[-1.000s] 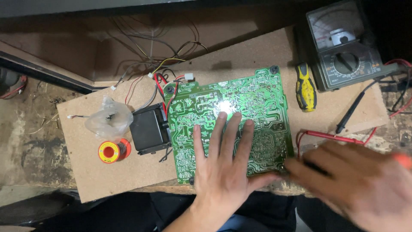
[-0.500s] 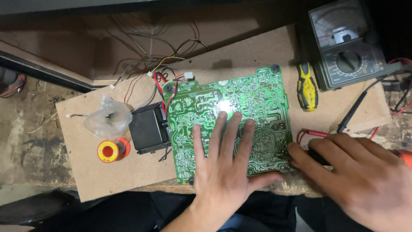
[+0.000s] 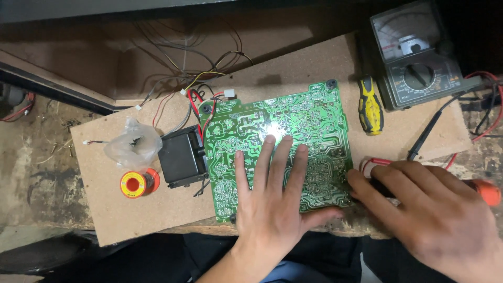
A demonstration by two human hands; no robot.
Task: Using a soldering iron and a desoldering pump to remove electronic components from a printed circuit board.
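A green circuit board point(image 3: 314, 131) lies solder side up on a chipboard panel point(image 3: 105, 209). My left hand point(image 3: 272, 199) lies flat on the board's lower half, fingers spread, holding nothing. My right hand point(image 3: 424, 209) rests on the panel just right of the board's lower right corner. Its fingers lie over a red test probe point(image 3: 369, 165) and dark leads. An orange tool handle point(image 3: 490, 191) sticks out from behind this hand. Whether the fingers grip anything is hidden.
An analogue multimeter point(image 3: 414, 52) stands at the top right, a yellow-and-black screwdriver point(image 3: 370, 106) beside it. Left of the board sit a black transformer block point(image 3: 181, 157), a solder spool point(image 3: 135, 183) and a crumpled plastic bag point(image 3: 131, 144). Loose wires point(image 3: 194, 78) run behind the board.
My right hand has slid left along the panel toward the board's lower right corner, now covering the red probe. My left hand and the board have stayed in place.
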